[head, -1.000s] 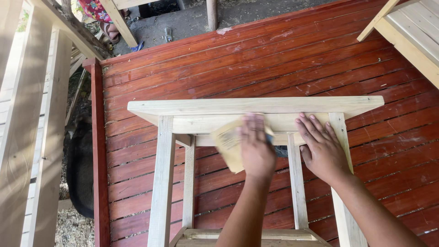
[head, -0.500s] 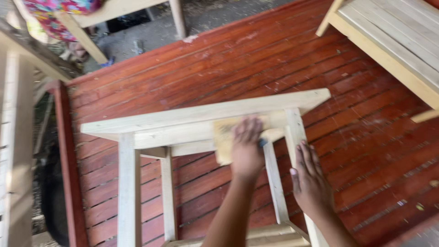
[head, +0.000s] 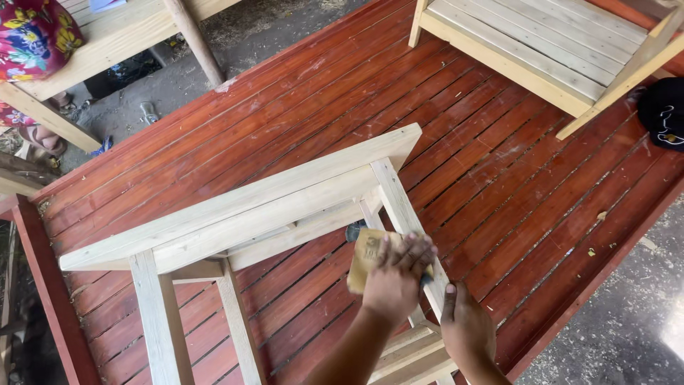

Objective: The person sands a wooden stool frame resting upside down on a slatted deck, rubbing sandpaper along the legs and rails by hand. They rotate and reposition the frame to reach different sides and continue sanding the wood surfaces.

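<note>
An unpainted wooden frame (head: 235,203), like a small table, lies on its side on a red plank deck (head: 513,178). My left hand (head: 395,281) presses a tan sheet of sandpaper (head: 363,255) against the frame's right leg (head: 399,207), fingers spread over the sheet. Just below and to the right, my right hand (head: 467,329) grips the same leg near a lower crossbar. The part of the leg under both hands is hidden.
A pale slatted wooden piece (head: 527,50) sits on the deck at top right, with a black object (head: 662,110) beside it. A wooden bench (head: 121,36) and a person in a flowered garment (head: 32,36) are at top left. The deck edge (head: 598,285) drops to grey ground at lower right.
My left hand has slid the sandpaper from the top rail down onto the right leg. My right hand has moved lower along that leg. The view has swung left.
</note>
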`<state>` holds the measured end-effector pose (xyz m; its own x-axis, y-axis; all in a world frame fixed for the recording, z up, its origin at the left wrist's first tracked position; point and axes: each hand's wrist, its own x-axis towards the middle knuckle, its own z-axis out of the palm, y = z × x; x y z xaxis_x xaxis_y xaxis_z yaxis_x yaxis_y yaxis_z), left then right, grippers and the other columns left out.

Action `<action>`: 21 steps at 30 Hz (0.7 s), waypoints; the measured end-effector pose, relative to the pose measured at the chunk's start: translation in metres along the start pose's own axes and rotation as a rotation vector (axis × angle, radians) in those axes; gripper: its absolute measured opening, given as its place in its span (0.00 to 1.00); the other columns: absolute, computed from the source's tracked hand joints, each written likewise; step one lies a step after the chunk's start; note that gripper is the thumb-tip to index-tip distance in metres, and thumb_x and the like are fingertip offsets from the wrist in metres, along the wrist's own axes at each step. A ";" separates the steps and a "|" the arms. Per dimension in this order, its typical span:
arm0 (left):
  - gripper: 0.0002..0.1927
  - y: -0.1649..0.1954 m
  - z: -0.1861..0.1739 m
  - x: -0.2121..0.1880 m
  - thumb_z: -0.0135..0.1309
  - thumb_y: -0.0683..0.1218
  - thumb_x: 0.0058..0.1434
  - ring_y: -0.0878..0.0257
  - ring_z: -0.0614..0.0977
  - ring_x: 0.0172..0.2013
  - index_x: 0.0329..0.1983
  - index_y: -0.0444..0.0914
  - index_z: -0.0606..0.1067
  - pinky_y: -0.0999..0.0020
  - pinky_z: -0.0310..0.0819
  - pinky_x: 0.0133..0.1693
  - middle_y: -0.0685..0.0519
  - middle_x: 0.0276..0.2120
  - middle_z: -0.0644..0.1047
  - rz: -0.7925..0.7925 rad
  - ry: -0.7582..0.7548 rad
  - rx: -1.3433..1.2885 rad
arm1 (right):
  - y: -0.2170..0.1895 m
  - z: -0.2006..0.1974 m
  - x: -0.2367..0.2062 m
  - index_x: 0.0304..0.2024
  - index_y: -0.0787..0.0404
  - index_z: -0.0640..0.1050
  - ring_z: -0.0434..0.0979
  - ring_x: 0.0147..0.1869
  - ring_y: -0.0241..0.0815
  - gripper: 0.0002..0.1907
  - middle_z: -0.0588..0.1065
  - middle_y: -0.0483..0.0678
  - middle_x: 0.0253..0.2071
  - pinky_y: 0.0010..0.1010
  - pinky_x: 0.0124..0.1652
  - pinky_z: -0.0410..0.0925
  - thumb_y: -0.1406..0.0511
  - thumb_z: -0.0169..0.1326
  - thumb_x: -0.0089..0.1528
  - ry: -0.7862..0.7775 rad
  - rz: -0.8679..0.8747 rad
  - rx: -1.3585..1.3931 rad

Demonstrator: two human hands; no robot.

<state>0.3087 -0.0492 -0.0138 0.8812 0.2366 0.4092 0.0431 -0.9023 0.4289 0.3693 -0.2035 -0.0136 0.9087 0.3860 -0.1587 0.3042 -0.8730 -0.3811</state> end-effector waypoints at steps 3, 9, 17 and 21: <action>0.30 -0.025 0.003 0.038 0.45 0.49 0.66 0.52 0.62 0.70 0.72 0.40 0.67 0.41 0.43 0.70 0.47 0.71 0.66 -0.101 -0.023 0.197 | -0.003 0.000 0.001 0.47 0.56 0.72 0.80 0.39 0.64 0.22 0.80 0.59 0.35 0.56 0.41 0.71 0.52 0.31 0.71 0.018 -0.032 -0.014; 0.26 -0.003 0.008 0.030 0.43 0.48 0.69 0.50 0.64 0.74 0.70 0.39 0.68 0.46 0.52 0.73 0.49 0.73 0.65 -0.221 0.128 0.087 | -0.020 -0.013 -0.009 0.45 0.56 0.71 0.80 0.37 0.64 0.19 0.80 0.58 0.33 0.55 0.40 0.71 0.54 0.32 0.71 0.010 -0.059 0.023; 0.30 -0.024 0.002 0.044 0.42 0.50 0.68 0.51 0.67 0.67 0.73 0.37 0.66 0.44 0.50 0.71 0.43 0.71 0.65 -0.206 0.066 0.286 | -0.018 -0.010 -0.006 0.46 0.58 0.72 0.80 0.37 0.64 0.18 0.79 0.59 0.36 0.56 0.36 0.71 0.55 0.35 0.69 0.112 -0.182 0.120; 0.24 -0.041 0.000 0.080 0.44 0.49 0.70 0.49 0.66 0.71 0.68 0.40 0.68 0.45 0.52 0.70 0.49 0.69 0.68 -0.328 0.157 0.180 | -0.013 0.003 -0.005 0.49 0.56 0.72 0.80 0.41 0.63 0.19 0.79 0.59 0.36 0.55 0.42 0.72 0.53 0.33 0.71 -0.003 -0.096 0.074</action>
<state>0.3774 0.0071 0.0018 0.7250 0.5620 0.3982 0.4043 -0.8153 0.4146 0.3602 -0.1931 -0.0106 0.8757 0.4676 -0.1206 0.3676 -0.8075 -0.4613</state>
